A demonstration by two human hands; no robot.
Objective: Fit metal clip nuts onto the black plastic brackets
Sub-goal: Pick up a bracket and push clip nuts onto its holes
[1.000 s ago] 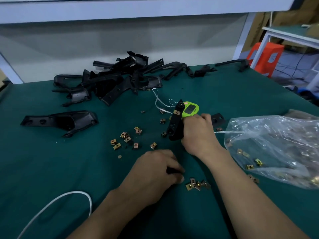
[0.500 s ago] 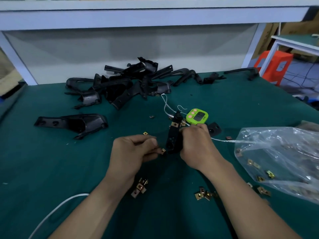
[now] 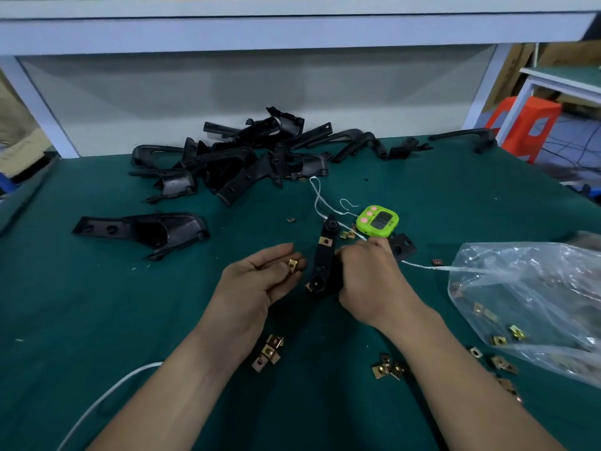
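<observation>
Right grip (image 3: 370, 278) clasps a black plastic bracket (image 3: 322, 271) with one brass metal clip nut (image 3: 326, 241) fitted; left grip (image 3: 257, 281) pinches the next nut (image 3: 292, 264).

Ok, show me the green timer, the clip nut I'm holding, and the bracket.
green timer (image 3: 381, 220), head view, on its display.
clip nut (image 3: 292, 264), head view, on its brass face.
bracket (image 3: 323, 265), head view, on its black middle.

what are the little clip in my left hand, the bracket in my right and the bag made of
Clip nut: probably plated steel; brassy yellow metallic shine.
Bracket: seemingly moulded plastic; black, matte, soft dull highlights.
Bag: thin clear plastic film; glossy crinkles, contents visible through it.
</observation>
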